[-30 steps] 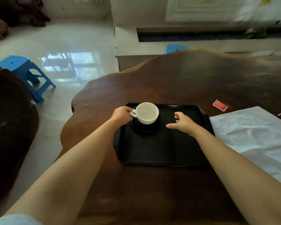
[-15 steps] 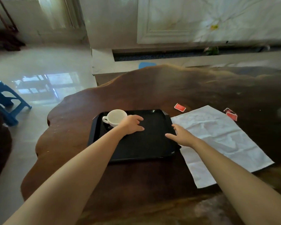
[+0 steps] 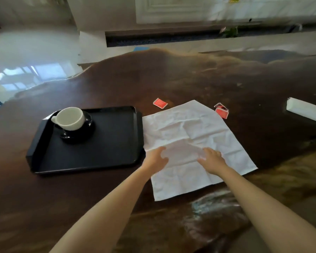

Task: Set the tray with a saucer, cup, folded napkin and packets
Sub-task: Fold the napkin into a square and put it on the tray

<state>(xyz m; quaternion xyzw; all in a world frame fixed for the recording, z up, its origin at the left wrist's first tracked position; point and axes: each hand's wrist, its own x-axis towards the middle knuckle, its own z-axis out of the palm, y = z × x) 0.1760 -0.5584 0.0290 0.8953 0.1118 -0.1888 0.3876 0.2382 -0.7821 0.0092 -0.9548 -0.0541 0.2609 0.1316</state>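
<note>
Single view, head-worn, wide-angle. Looks forward and down across counter (image 3: 190,83) from above its near edge. Close range: both forearms enter from bottom edge, left grip (image 3: 156,157) and right grip (image 3: 212,158) sit just below frame centre. Counter fills most of frame. Tray (image 3: 108,141) lies left of centre, napkin (image 3: 190,125) right of centre. Far counter edge, floor (image 3: 35,48) and wall (image 3: 171,8) cross top band. Lens bows lines near edges. Top band and margins are soft with blur.
</note>
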